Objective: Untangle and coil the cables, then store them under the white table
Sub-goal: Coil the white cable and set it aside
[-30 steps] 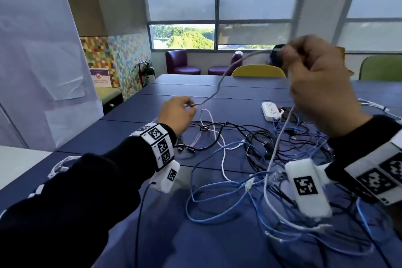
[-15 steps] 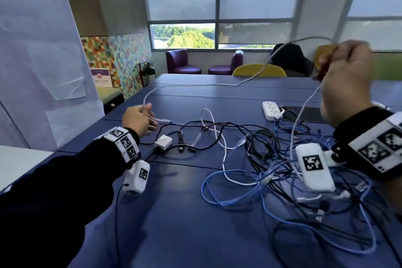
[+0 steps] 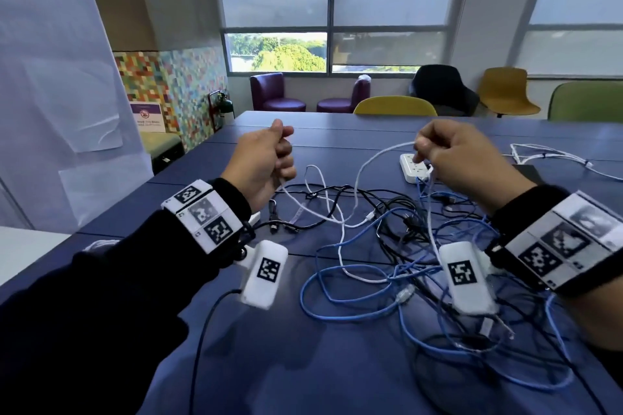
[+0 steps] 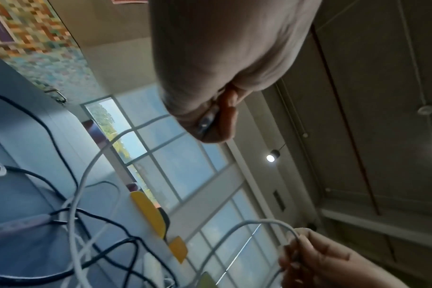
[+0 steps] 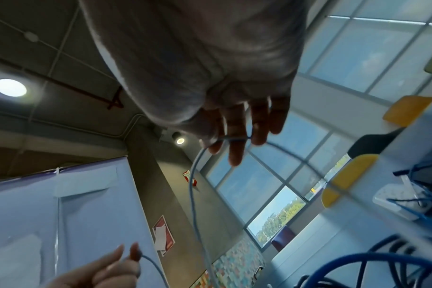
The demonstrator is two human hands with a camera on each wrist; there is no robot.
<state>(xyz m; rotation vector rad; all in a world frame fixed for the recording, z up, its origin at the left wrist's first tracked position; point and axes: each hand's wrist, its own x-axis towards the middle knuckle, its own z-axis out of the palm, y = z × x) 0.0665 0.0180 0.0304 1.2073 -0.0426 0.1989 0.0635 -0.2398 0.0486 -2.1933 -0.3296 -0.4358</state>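
A tangle of blue, black and white cables [image 3: 397, 246] lies on the blue table [image 3: 236, 364]. My left hand [image 3: 269, 162] is curled round one end of a thin white cable [image 3: 364, 165], whose plug shows in its fist [image 4: 207, 120]. My right hand [image 3: 448, 155] pinches the same white cable [image 5: 195, 175] further along, above a white power strip [image 3: 413, 167]. The cable sags between the hands down into the pile. Both hands hover above the table.
Another white cable [image 3: 553, 158] lies at the far right of the table. Yellow [image 3: 394, 106], black, ochre and green chairs stand behind it. A white table edge [image 3: 20, 246] shows at the left. Purple armchairs stand by the window.
Both hands came down and toward each other. The left hand rose from the table at the left. The right hand dropped from high right to above the power strip, and the white cable went slack.
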